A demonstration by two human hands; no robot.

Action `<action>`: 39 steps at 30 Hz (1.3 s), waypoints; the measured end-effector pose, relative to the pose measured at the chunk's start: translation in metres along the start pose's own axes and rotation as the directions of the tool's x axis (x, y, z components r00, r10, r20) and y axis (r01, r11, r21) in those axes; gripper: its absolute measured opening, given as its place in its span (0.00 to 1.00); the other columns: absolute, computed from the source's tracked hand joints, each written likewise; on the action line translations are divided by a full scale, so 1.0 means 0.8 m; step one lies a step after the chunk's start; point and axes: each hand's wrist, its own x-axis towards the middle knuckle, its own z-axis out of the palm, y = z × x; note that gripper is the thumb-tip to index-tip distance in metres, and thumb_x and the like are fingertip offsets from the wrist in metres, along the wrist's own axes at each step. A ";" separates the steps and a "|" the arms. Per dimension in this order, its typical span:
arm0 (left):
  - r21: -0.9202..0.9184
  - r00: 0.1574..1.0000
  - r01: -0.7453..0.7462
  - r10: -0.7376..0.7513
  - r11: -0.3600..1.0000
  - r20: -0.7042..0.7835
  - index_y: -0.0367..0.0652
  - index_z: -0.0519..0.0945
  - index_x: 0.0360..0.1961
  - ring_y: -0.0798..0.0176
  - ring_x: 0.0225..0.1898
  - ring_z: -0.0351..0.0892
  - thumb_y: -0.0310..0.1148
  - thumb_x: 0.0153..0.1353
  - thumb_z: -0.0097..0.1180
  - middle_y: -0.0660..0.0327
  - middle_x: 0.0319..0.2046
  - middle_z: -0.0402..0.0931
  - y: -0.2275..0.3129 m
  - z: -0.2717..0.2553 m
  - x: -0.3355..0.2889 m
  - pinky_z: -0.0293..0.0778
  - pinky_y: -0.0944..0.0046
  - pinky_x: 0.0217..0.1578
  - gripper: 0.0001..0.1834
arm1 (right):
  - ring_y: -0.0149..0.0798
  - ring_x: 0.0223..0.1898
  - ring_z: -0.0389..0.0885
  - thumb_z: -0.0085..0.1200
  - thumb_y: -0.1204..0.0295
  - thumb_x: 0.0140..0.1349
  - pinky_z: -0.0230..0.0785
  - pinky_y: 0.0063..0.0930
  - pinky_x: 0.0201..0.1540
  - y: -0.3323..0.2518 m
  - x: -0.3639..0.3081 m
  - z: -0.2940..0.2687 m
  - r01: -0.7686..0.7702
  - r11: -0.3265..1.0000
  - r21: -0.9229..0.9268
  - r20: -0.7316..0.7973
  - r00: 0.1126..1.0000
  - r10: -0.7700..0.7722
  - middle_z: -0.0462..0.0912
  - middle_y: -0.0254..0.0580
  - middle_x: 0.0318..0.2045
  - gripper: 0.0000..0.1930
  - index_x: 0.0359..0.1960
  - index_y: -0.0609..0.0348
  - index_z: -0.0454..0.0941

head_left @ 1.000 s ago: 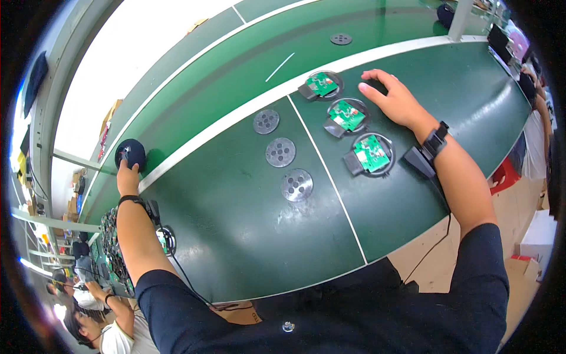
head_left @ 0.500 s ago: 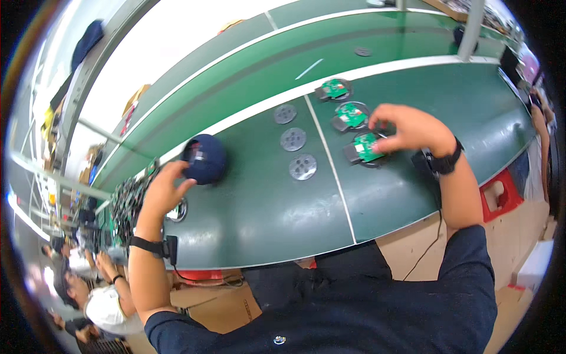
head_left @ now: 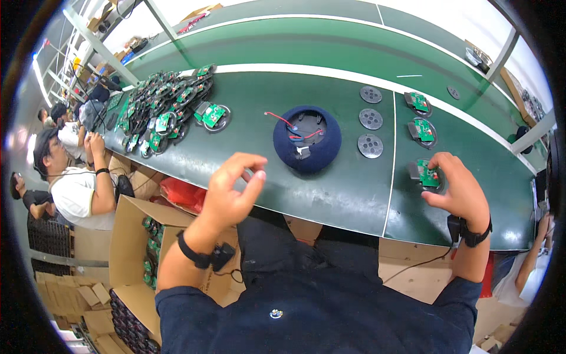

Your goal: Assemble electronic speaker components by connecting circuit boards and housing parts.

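Note:
A navy fabric-covered ball-shaped housing (head_left: 332,144) sits on the green table, its round opening upward. Red wires and a white connector show inside it. My left hand (head_left: 227,192) hovers near the table's front edge, left of the housing and apart from it, with fingers bent, thumb apart and nothing held. My right hand (head_left: 463,189) arches over the nearest green circuit board (head_left: 428,172), which lies on a round black part. Thumb and fingers are spread at its edge; whether they touch it is unclear. Two similar boards, a middle one (head_left: 423,130) and a far one (head_left: 418,102), lie beyond.
Three grey perforated discs, the nearest (head_left: 370,146), line up right of the housing. A large pile of board assemblies (head_left: 168,106) covers the table's left, with a single assembly (head_left: 213,117) beside it. An open cardboard box (head_left: 132,242) stands below; a co-worker (head_left: 82,183) sits at left.
The view has swung left, bringing the pile into sight. My left hand has come away from the housing, whose wired opening now faces up nearer the discs. My right hand stays by the nearest board.

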 end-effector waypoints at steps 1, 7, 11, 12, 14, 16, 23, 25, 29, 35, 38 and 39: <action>-0.166 0.996 0.085 -0.089 0.982 -0.016 0.36 0.79 0.53 0.64 0.42 0.81 0.25 0.64 0.58 0.56 0.41 0.81 0.007 0.012 -0.015 0.77 0.66 0.42 0.15 | 0.55 0.52 0.75 0.72 0.65 0.43 0.70 0.42 0.56 -0.013 -0.001 -0.001 0.070 0.994 0.083 -0.060 0.996 -0.065 0.77 0.52 0.49 0.29 0.46 0.60 0.73; -0.848 0.922 0.388 -0.144 0.362 0.360 0.40 0.49 0.76 0.65 0.55 0.75 0.39 0.71 0.57 0.53 0.59 0.72 0.068 0.084 -0.018 0.73 0.63 0.54 0.41 | 0.58 0.57 0.73 0.74 0.66 0.43 0.69 0.46 0.59 -0.154 0.038 0.024 0.458 0.888 0.048 -0.193 0.876 -0.442 0.74 0.54 0.57 0.30 0.48 0.58 0.75; -0.819 0.930 0.244 -0.364 0.519 0.046 0.38 0.69 0.61 0.64 0.51 0.80 0.30 0.72 0.50 0.55 0.54 0.76 0.055 0.100 -0.018 0.80 0.60 0.51 0.19 | 0.55 0.55 0.76 0.73 0.64 0.50 0.71 0.45 0.58 -0.177 0.065 0.032 0.545 0.807 0.229 -0.194 0.838 -0.510 0.77 0.53 0.53 0.23 0.45 0.58 0.77; -0.856 0.894 0.249 -0.447 0.452 0.024 0.36 0.70 0.60 0.64 0.50 0.81 0.30 0.71 0.51 0.55 0.51 0.78 0.047 0.098 -0.017 0.79 0.61 0.52 0.19 | 0.54 0.54 0.78 0.71 0.65 0.53 0.71 0.44 0.56 -0.171 0.078 0.033 0.533 0.722 0.442 -0.191 0.842 -0.505 0.78 0.52 0.52 0.20 0.44 0.59 0.78; -0.916 0.854 0.226 -0.520 0.333 0.022 0.34 0.70 0.60 0.63 0.50 0.81 0.30 0.71 0.51 0.56 0.51 0.78 0.026 0.101 -0.012 0.80 0.60 0.52 0.19 | 0.52 0.56 0.78 0.63 0.71 0.61 0.71 0.43 0.58 -0.154 0.120 0.041 0.620 0.773 0.137 -0.324 0.765 -0.556 0.82 0.50 0.49 0.11 0.43 0.59 0.80; -0.932 0.842 0.225 -0.537 0.283 0.041 0.34 0.70 0.59 0.63 0.50 0.81 0.30 0.71 0.51 0.56 0.50 0.79 0.014 0.107 -0.004 0.78 0.60 0.53 0.19 | 0.54 0.61 0.75 0.60 0.73 0.63 0.69 0.43 0.61 -0.136 0.164 0.064 0.624 0.781 0.004 -0.308 0.744 -0.593 0.82 0.48 0.53 0.12 0.48 0.60 0.81; -0.948 0.768 0.051 -0.619 0.314 -0.164 0.36 0.67 0.63 0.65 0.53 0.78 0.32 0.74 0.48 0.56 0.52 0.77 -0.013 0.104 0.018 0.72 0.63 0.57 0.20 | 0.47 0.46 0.80 0.65 0.69 0.60 0.74 0.40 0.49 -0.154 0.175 0.073 0.507 0.855 0.109 -0.026 0.861 -0.508 0.84 0.45 0.39 0.16 0.48 0.60 0.83; -0.955 0.779 0.046 -0.609 0.294 -0.150 0.37 0.67 0.63 0.62 0.54 0.78 0.33 0.74 0.48 0.56 0.53 0.77 -0.020 0.099 0.023 0.73 0.58 0.57 0.20 | 0.42 0.39 0.81 0.67 0.68 0.59 0.74 0.36 0.45 -0.156 0.179 0.072 0.507 0.854 0.116 -0.015 0.861 -0.509 0.84 0.43 0.35 0.16 0.47 0.61 0.83; -0.940 0.799 0.099 -0.590 0.325 -0.120 0.40 0.66 0.65 0.62 0.52 0.78 0.34 0.73 0.47 0.58 0.54 0.77 -0.016 0.093 0.026 0.76 0.60 0.49 0.22 | 0.29 0.30 0.77 0.69 0.68 0.57 0.71 0.26 0.37 -0.156 0.187 0.064 0.155 0.859 0.488 0.134 0.959 -0.249 0.83 0.34 0.30 0.18 0.46 0.64 0.82; -0.886 0.822 0.166 -0.557 0.433 -0.118 0.40 0.65 0.66 0.66 0.49 0.80 0.33 0.72 0.47 0.60 0.53 0.77 -0.005 0.085 0.029 0.76 0.65 0.41 0.23 | 0.20 0.28 0.69 0.66 0.71 0.59 0.66 0.19 0.34 -0.136 0.187 0.069 0.058 0.714 0.698 0.069 0.987 -0.147 0.83 0.27 0.29 0.15 0.46 0.64 0.83; -0.870 0.839 0.152 -0.526 0.470 -0.137 0.39 0.65 0.66 0.64 0.50 0.80 0.31 0.72 0.47 0.57 0.54 0.76 0.003 0.081 0.034 0.79 0.63 0.43 0.23 | 0.17 0.31 0.72 0.65 0.73 0.61 0.65 0.15 0.35 -0.130 0.185 0.071 0.039 0.691 0.721 0.090 0.985 -0.149 0.82 0.25 0.30 0.14 0.47 0.64 0.82; -0.866 0.849 0.130 -0.505 0.484 -0.154 0.39 0.64 0.66 0.63 0.51 0.80 0.30 0.72 0.47 0.56 0.54 0.75 0.007 0.079 0.036 0.81 0.62 0.45 0.23 | 0.17 0.31 0.72 0.65 0.73 0.61 0.65 0.15 0.35 -0.128 0.184 0.071 0.036 0.685 0.727 0.090 0.985 -0.147 0.82 0.25 0.30 0.14 0.47 0.64 0.82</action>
